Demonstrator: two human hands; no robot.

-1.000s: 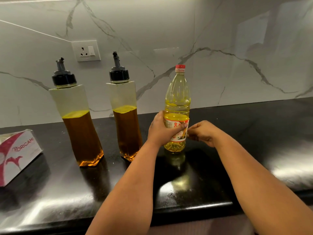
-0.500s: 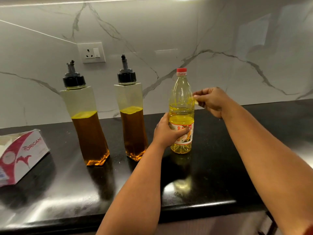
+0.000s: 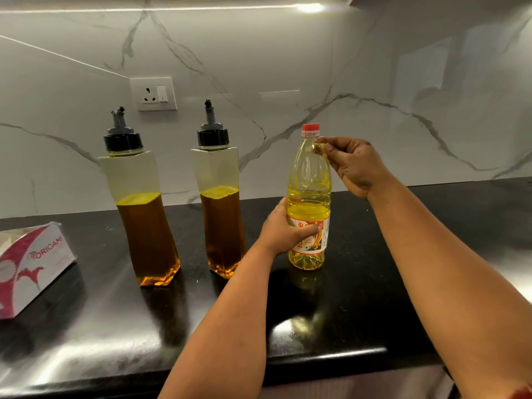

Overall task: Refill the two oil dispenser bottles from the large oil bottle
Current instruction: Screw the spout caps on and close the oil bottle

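Left hand (image 3: 283,226) wrapped round labelled belly of large oil bottle (image 3: 309,197), upright on black worktop (image 3: 374,298); right hand (image 3: 349,165) pinched at its neck just under red cap (image 3: 310,130). Probably thin, squeezable plastic, maybe slick; best gripped low, twisted at cap. Stood just left: two dispenser bottles (image 3: 144,197) (image 3: 220,191), over half full, spout lids on. Further left, tissue box (image 3: 31,263). Nothing between.

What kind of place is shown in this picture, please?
Most likely a home kitchen: a black stone counter, a marble backsplash with a wall socket, and oil bottles standing on the counter.
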